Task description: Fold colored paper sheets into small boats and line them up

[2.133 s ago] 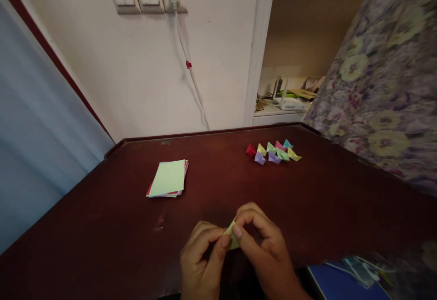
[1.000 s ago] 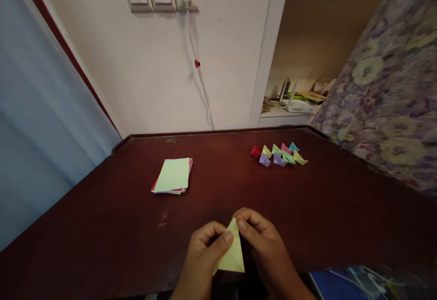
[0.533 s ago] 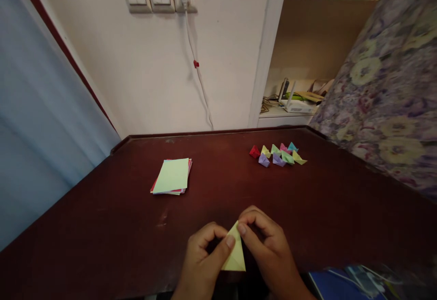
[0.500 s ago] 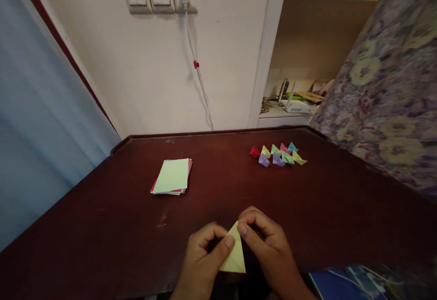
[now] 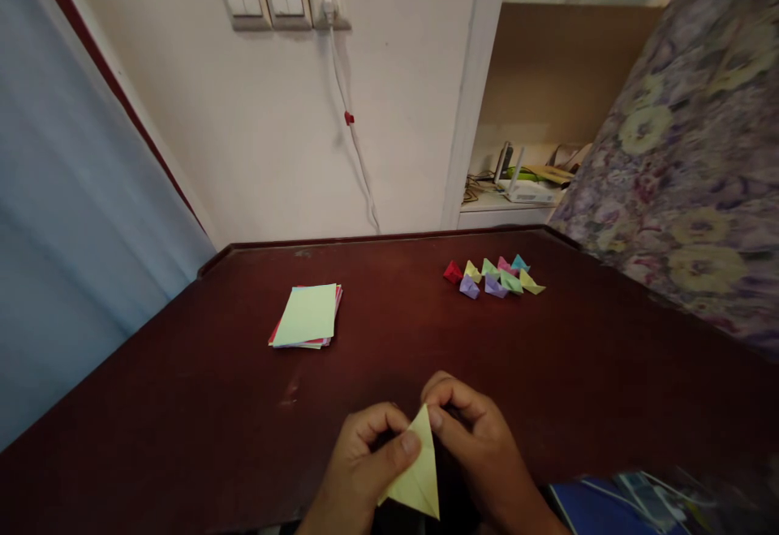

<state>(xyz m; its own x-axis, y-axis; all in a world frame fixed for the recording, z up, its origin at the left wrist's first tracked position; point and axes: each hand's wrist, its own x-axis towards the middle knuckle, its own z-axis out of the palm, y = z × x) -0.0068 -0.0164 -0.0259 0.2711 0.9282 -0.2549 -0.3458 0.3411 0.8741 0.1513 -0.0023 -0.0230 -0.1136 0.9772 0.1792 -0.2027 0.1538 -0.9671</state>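
A folded piece of yellow paper (image 5: pixel 421 474), pointed at the top, is held up at the table's near edge. My left hand (image 5: pixel 371 458) pinches it from the left, thumb flat on its face and fingers behind. At the upper tip, my right hand (image 5: pixel 471 437) is closed with thumb and forefinger pinching the paper's right edge. Farther off to the left lies a stack of coloured paper sheets (image 5: pixel 307 314), pale green on top. Several small folded paper boats (image 5: pixel 496 283) in red, yellow, green, purple, pink and blue sit in a cluster at the back right.
The dark red table (image 5: pixel 200 405) has a raised rim at the back against the wall. A white cord (image 5: pixel 356 145) hangs from a socket. A blue item (image 5: pixel 593 511) lies low at the right. Curtains flank both sides; a router (image 5: pixel 527 190) stands on a shelf.
The yellow paper has tilted and dropped slightly, its lower corner now nearer the bottom of the view. Both hands keep their pinch and have shifted a little.
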